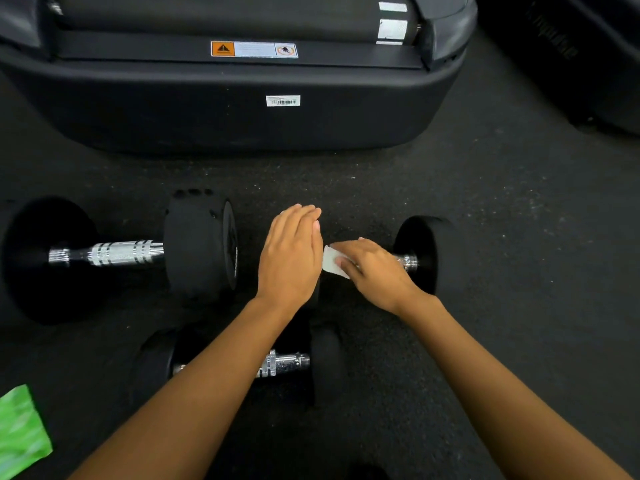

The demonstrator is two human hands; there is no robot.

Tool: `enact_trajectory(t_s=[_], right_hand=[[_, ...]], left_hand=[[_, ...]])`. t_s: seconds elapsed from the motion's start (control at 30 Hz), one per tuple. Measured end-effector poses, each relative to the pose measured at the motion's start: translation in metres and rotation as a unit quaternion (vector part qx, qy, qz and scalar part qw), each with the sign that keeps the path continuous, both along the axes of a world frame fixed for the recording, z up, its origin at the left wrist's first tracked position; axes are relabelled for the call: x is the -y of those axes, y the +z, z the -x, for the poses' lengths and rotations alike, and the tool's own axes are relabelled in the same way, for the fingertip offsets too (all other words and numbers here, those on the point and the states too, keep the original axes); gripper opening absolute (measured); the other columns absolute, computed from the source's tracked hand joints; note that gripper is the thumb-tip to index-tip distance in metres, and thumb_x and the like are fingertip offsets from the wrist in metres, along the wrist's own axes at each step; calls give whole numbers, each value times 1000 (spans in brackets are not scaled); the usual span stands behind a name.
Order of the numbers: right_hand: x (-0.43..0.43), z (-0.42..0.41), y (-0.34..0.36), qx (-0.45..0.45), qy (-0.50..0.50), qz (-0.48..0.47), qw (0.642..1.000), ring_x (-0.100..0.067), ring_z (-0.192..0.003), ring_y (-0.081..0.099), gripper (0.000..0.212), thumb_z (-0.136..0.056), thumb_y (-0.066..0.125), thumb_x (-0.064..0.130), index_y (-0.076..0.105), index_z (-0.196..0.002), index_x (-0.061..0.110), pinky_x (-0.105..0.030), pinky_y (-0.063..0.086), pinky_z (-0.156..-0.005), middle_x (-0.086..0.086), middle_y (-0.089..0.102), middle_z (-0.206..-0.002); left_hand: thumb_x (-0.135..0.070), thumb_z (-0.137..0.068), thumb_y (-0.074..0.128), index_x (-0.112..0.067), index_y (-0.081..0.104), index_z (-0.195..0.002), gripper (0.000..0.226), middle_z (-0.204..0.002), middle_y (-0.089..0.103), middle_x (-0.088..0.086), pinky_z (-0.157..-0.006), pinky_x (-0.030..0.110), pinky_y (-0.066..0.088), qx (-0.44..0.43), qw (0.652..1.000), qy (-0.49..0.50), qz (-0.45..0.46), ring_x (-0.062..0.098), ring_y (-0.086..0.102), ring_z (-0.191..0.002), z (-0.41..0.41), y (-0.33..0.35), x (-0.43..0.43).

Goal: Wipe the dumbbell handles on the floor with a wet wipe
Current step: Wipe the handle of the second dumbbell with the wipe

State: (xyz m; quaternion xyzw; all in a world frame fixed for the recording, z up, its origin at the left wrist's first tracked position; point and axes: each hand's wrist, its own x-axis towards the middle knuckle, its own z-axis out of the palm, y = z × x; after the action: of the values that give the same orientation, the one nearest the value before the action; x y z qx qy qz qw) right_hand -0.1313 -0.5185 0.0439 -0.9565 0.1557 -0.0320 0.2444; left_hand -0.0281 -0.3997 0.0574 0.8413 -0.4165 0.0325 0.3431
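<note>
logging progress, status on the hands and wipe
Left hand flat on dumbbell end. Right hand holds wipe on its handle. Nothing in the way.

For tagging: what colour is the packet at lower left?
The packet is green; head view.

L hand point(291, 258): lay flat, fingers straight, on left end of right dumbbell point(422, 254).
R hand point(374, 271): held wet wipe point(330, 261) against its handle.
Left dumbbell point(117, 252): on floor point(502, 237), apart.
Near dumbbell point(287, 363): partly under L forearm.
Green packet point(20, 431): bottom-left corner.
Treadmill point(242, 109): behind.
</note>
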Motion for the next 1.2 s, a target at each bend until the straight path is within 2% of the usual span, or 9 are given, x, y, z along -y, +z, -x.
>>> enact_trajectory(t_s=[0.13, 0.3, 0.37, 0.47, 0.6, 0.73, 0.87, 0.97, 1.2], right_hand=[[-13, -19, -4, -4, 11, 28, 1000, -25, -103, 58, 27, -96, 42, 16, 58, -117, 8, -29, 27, -106, -9, 66, -109], [-6, 1, -3, 19, 30, 8, 999, -15, -120, 49, 35, -93, 51, 16, 50, -128, 12, -18, 14, -110, -3, 57, -128], [-6, 2, 0, 10, 2, -34, 999, -15, -121, 48, 34, -94, 51, 21, 49, -128, 15, -22, 23, -110, -1, 56, -128], [-8, -9, 5, -21, -58, -106, 992, -19, -109, 55, 27, -95, 49, 27, 44, -119, 16, -37, 46, -90, -6, 58, -120], [-6, -22, 5, -62, -83, -36, 994, -23, -93, 57, 23, -97, 43, 32, 54, -105, 13, -33, 39, -69, -8, 65, -99], [-2, -24, 5, -83, -73, 21, 994, -25, -93, 57, 35, -97, 40, 36, 62, -103, 10, -35, 41, -73, -10, 66, -96], [0, -13, 4, -49, -35, -39, 997, -19, -104, 53, 26, -94, 50, 29, 59, -116, 18, -30, 41, -80, -3, 64, -110], [6, -2, 3, -28, -3, -64, 998, -12, -111, 49, 31, -90, 58, 24, 56, -121, 23, -25, 41, -87, 3, 60, -119], [2, -23, 4, -77, -22, -92, 993, -18, -104, 56, 32, -94, 52, 27, 55, -124, 18, -29, 41, -83, -4, 62, -118]], left_hand=[[-24, -96, 25, 1, 59, -117, 48, -120, 61, 14, -105, 35, 34, 2, 1000, -3, 3, 27, 50, -120, 0, 0, -1], [-25, -96, 24, 0, 59, -117, 48, -120, 61, 13, -105, 34, 34, 6, 1000, -1, -2, 26, 50, -121, 0, 0, -1], [-26, -96, 23, 0, 58, -119, 50, -121, 61, 13, -105, 33, 33, 2, 1000, -2, -6, 26, 49, -122, 0, 0, -1], [-27, -95, 22, -1, 57, -120, 50, -123, 60, 13, -106, 35, 33, -1, 1000, -5, -9, 25, 47, -123, 0, 1, -1], [-25, -95, 24, 0, 58, -118, 49, -121, 61, 14, -105, 37, 35, -1, 1000, -5, -5, 27, 49, -122, -1, 2, 0], [-24, -95, 25, 1, 59, -118, 48, -120, 61, 14, -105, 37, 36, -1, 1000, -3, -3, 27, 50, -121, -1, 1, 0], [-26, -95, 23, 0, 58, -119, 50, -121, 61, 13, -106, 35, 33, 1, 1000, -3, -7, 26, 49, -122, 0, 2, -1], [-26, -95, 22, 0, 59, -119, 50, -121, 61, 12, -106, 33, 31, -2, 1000, 1, -3, 25, 49, -121, 0, 2, -1], [-26, -95, 23, 0, 59, -118, 50, -120, 61, 14, -105, 34, 32, -3, 1000, -2, -4, 27, 50, -121, 0, 3, 0]])
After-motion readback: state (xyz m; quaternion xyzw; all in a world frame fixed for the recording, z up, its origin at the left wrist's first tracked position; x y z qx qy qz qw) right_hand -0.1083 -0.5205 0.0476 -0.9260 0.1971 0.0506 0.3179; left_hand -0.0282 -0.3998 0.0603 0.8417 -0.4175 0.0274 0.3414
